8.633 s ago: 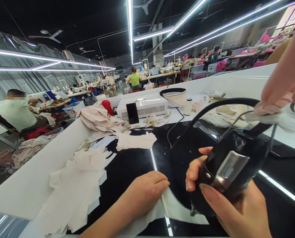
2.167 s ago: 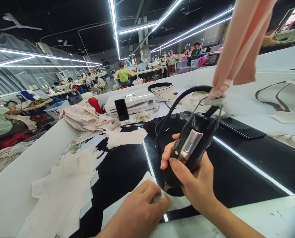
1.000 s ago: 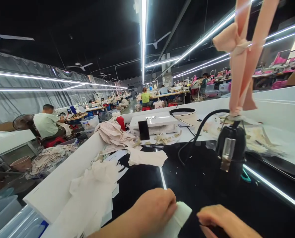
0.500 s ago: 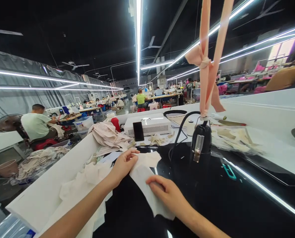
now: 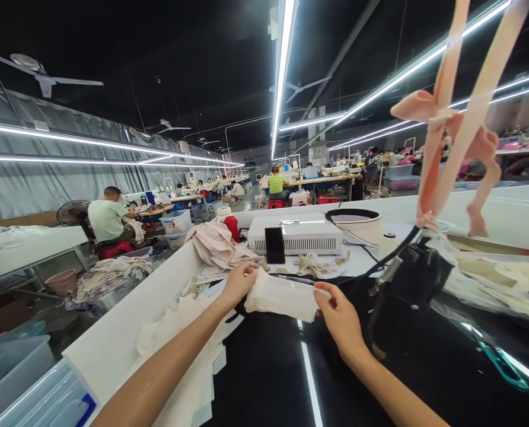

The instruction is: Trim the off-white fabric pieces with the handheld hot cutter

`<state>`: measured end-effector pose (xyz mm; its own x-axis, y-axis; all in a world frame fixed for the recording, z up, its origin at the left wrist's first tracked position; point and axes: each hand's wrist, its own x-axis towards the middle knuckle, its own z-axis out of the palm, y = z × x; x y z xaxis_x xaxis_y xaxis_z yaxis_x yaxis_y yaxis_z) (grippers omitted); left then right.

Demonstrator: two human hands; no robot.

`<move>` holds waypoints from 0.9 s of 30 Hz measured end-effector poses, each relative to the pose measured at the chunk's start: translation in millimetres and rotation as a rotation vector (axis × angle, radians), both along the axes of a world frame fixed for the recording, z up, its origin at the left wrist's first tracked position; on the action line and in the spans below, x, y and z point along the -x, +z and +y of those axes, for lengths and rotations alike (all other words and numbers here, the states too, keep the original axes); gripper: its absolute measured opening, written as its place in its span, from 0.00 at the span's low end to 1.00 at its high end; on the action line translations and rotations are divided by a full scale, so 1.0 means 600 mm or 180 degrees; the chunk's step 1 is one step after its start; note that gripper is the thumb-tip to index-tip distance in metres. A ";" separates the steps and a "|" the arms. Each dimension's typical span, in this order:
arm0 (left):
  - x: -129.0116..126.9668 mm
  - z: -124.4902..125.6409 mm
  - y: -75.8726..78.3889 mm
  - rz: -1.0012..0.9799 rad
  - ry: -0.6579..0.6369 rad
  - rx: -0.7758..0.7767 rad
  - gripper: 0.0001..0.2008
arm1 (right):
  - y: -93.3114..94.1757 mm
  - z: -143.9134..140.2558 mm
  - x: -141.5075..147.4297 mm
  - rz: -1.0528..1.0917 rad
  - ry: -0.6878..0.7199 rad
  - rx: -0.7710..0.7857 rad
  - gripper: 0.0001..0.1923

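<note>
A cream-white fabric piece [image 5: 283,296] stretches between my two hands over the glossy black tabletop [image 5: 264,373]. My left hand [image 5: 238,286] pinches its left upper corner, fingers closed. At the right end, my right hand [image 5: 341,317] grips the edge between thumb and fingers. The piece looks folded along its length, and its lower edge hangs just above or on the table; I cannot tell which. More white fabric pieces [image 5: 188,350] lie in a loose pile under and beside my left forearm.
Behind the fabric stand a phone [image 5: 274,245] and a white vented box [image 5: 306,234]. A black device [image 5: 411,284] hangs from peach straps [image 5: 442,130] at right. Teal snips [image 5: 504,365] lie right of it. Pinkish cloth [image 5: 217,243] is heaped at left. A white side panel [image 5: 126,320] edges the table.
My right hand has moved up from the fabric's lower part to its right end. The fabric now spans sideways between both hands. The view has turned left, and the strapped device has shifted right.
</note>
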<state>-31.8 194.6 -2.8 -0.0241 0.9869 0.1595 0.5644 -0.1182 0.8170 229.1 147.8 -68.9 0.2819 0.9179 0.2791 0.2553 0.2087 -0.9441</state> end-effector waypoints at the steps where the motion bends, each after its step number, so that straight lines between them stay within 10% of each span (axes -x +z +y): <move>1: 0.002 0.006 -0.002 0.0111 0.0023 -0.0037 0.14 | -0.002 0.010 0.002 0.0020 -0.0022 -0.0018 0.27; 15: 0.018 0.016 -0.074 0.1007 -0.0155 0.0146 0.15 | -0.051 0.070 0.009 -0.0722 -0.0092 -0.0084 0.13; 27: 0.135 -0.094 0.042 0.1789 -0.0008 0.0255 0.13 | -0.029 -0.061 0.047 -0.0887 0.0588 -0.0603 0.21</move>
<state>-113.0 137.9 22.3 0.0452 0.9964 0.0717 0.9149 -0.0701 0.3975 200.8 111.0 -86.4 0.0058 0.8710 0.4912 0.4385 0.4393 -0.7841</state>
